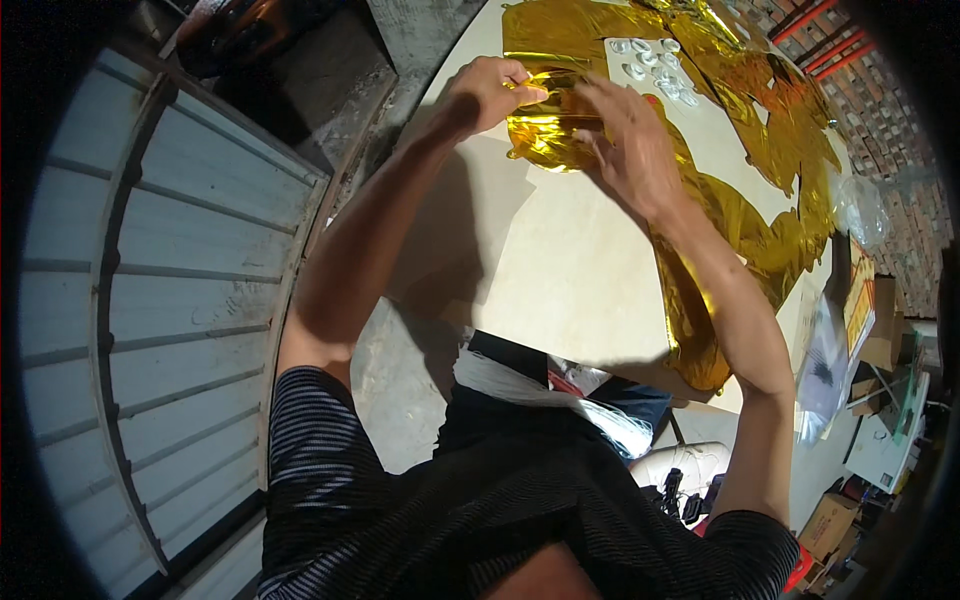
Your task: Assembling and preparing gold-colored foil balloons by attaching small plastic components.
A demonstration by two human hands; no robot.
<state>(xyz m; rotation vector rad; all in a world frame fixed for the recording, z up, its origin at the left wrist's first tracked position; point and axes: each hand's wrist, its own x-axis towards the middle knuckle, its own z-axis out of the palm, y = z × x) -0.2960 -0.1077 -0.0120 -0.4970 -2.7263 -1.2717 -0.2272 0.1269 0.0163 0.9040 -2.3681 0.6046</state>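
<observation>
Over the far part of the pale table [575, 260], my left hand [490, 92] pinches the edge of a shiny gold foil balloon [558, 145], flat and uninflated. My right hand [635, 145] is at the foil's right side, slightly blurred, its thumb and fingers apart; contact with the foil is unclear. Beyond my right hand, a white sheet holds several small white rings or coils [662, 68]. More gold foil pieces [745, 215] lie flat along the table's right side and far end.
A bundle of white strings [540, 390] lies across my lap below the table's near edge. A ribbed metal panel [200, 270] stands at my left. Clear plastic [860, 210] is at the table's right edge, with cardboard boxes [828, 525] and a brick wall [880, 130] beyond.
</observation>
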